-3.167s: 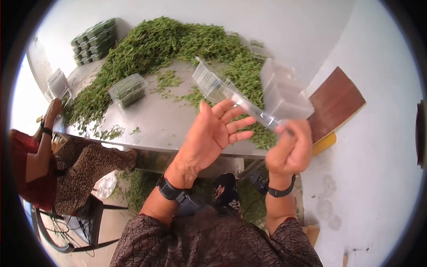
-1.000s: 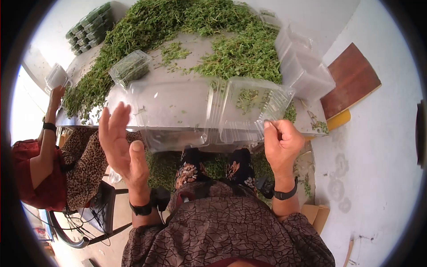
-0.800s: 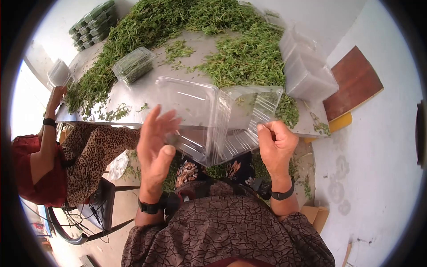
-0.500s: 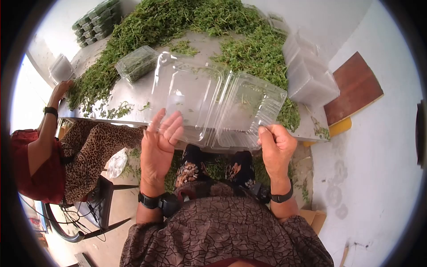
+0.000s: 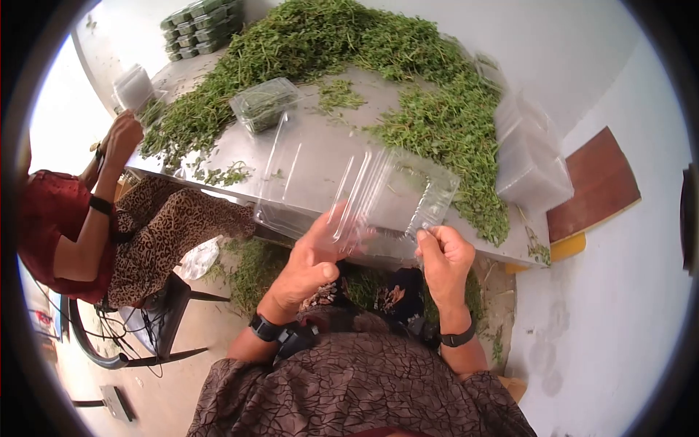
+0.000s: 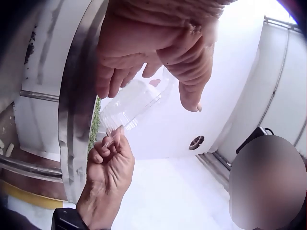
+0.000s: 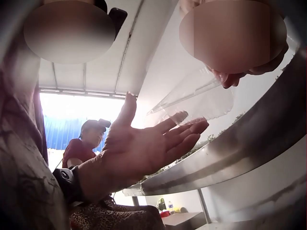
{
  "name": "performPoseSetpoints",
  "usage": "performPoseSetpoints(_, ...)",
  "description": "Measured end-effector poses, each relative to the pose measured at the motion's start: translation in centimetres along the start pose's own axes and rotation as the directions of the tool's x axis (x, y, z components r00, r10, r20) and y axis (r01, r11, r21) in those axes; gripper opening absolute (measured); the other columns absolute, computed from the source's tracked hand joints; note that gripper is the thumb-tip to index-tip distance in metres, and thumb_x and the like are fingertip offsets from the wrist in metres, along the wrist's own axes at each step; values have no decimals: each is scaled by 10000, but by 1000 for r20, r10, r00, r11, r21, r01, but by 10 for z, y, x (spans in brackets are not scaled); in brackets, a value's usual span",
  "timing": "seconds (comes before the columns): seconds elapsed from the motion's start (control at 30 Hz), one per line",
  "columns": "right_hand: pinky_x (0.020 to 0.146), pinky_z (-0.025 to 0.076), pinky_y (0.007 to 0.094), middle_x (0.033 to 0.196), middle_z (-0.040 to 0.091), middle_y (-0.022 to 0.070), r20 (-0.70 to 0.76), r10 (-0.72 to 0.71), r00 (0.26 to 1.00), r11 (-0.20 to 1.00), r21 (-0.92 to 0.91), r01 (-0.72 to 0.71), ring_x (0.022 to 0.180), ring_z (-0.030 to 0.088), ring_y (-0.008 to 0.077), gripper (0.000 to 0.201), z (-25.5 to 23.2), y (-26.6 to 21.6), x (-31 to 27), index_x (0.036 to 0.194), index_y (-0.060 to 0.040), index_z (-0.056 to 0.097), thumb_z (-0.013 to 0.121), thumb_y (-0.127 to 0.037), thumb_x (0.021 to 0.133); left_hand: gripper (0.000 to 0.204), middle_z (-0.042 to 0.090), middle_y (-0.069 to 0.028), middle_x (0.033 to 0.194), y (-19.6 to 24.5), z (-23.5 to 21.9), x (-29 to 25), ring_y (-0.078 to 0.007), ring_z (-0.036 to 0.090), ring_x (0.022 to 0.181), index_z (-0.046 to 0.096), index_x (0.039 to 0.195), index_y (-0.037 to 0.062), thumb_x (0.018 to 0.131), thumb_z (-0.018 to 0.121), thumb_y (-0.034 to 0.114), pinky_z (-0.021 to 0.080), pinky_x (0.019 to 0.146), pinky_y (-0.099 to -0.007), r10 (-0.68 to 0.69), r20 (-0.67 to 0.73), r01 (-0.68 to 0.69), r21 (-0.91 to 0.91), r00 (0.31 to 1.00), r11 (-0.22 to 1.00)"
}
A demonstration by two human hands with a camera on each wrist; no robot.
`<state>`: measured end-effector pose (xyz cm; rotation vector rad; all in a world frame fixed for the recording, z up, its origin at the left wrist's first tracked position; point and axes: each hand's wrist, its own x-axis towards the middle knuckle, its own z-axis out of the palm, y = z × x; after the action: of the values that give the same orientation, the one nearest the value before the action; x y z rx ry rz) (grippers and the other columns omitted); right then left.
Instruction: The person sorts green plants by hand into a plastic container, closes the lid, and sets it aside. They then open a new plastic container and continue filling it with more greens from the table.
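A clear plastic clamshell container (image 5: 306,171), lid and base spread apart, hangs over the table's front edge in the head view. My right hand (image 5: 446,266) pinches its near right corner between thumb and curled fingers. My left hand (image 5: 306,266) is palm up with fingers extended, its fingertips showing through the plastic near the fold. The left wrist view has the right hand (image 6: 111,165) gripping the container (image 6: 129,103) below the left hand's spread fingers. From the right wrist, the left hand (image 7: 144,148) appears open, fingertips overlapping the container (image 7: 201,98).
A heap of green leafy stems (image 5: 306,44) curves around the metal table (image 5: 357,109). A filled clamshell (image 5: 266,105) sits left of centre, with stacked filled packs (image 5: 204,29) behind. Nested containers (image 5: 535,160) stand right. Another person (image 5: 76,218) sits at left.
The container, seen nearly edge-on at first, has been spread out by the right hand. Lately the left hand has moved right, from beside the container to beneath its fold.
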<state>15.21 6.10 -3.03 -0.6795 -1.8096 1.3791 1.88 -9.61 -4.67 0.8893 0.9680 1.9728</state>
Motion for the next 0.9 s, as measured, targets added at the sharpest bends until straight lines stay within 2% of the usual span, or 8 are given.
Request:
performPoseSetpoints(0.13, 484, 377, 207, 600, 562, -12, 42, -26, 999, 999, 27, 25, 559, 479, 25, 140, 13, 5, 4, 793, 48, 600, 633, -79, 844, 926, 403, -236, 1358, -2, 0, 6, -349, 484, 1196, 210, 1440, 29, 770, 723, 411, 412, 976, -456, 12, -7, -11, 71, 1000, 997)
performPoseSetpoints(0.2, 475, 375, 225, 588, 554, -5, 110, -50, 993, 999, -16, 52, 549, 469, 34, 147, 18, 9, 10, 789, 46, 591, 637, -84, 840, 811, 477, -241, 1281, 1, 3, 11, -331, 534, 1133, 245, 1418, -5, 834, 663, 371, 456, 936, -430, -28, -160, 55, 170, 987, 984)
performPoseSetpoints(0.37, 474, 393, 251, 573, 547, 22, 191, -106, 976, 993, -28, 113, 519, 483, 69, 172, 26, 16, 26, 830, 44, 589, 607, -123, 863, 553, 523, -230, 1210, -7, -8, 20, -297, 571, 1077, 309, 1349, -70, 965, 476, 291, 500, 880, -386, 30, -262, 33, 230, 965, 973)
performPoseSetpoints(0.5, 513, 425, 240, 611, 576, 33, 224, -125, 966, 991, 67, 113, 563, 531, 77, 189, 31, 4, 39, 884, 54, 600, 595, -134, 873, 496, 519, -239, 1200, -5, -6, 27, -281, 537, 1134, 325, 1329, -79, 989, 424, 269, 464, 946, -367, 113, -361, -49, 181, 926, 982)
performPoseSetpoints(0.67, 583, 450, 222, 700, 625, 50, 325, -12, 946, 981, 188, -53, 650, 569, 71, 213, 36, 7, 45, 982, 66, 596, 565, -124, 892, 485, 490, -256, 1228, -2, -15, 33, -292, 513, 1172, 339, 1280, -132, 990, 423, 246, 437, 992, -355, 142, -413, -70, 187, 900, 980)
performPoseSetpoints(0.77, 585, 449, 219, 708, 628, 50, 341, -41, 939, 993, 118, 1, 658, 567, 67, 198, 36, 11, 44, 988, 63, 599, 550, -106, 898, 445, 526, -233, 1190, 0, -16, 36, -278, 534, 1142, 423, 1222, -131, 982, 449, 244, 442, 983, -343, 124, -443, -37, 200, 888, 979)
performPoseSetpoints(0.87, 591, 451, 219, 713, 631, 44, 335, -46, 941, 994, 104, 11, 663, 564, 67, 187, 33, 11, 42, 989, 55, 606, 540, -96, 901, 388, 572, -194, 1131, 3, -19, 34, -223, 617, 982, 505, 1149, -117, 970, 479, 226, 509, 856, -296, 125, -425, 28, 336, 896, 941)
performPoseSetpoints(0.9, 591, 451, 219, 713, 631, 44, 349, -47, 936, 995, 104, 11, 663, 564, 67, 187, 32, 12, 41, 989, 55, 606, 540, -96, 901, 347, 591, -176, 1087, 5, -18, 31, -188, 631, 884, 527, 1127, -101, 959, 493, 201, 520, 761, -274, 165, -435, 110, 541, 885, 834)
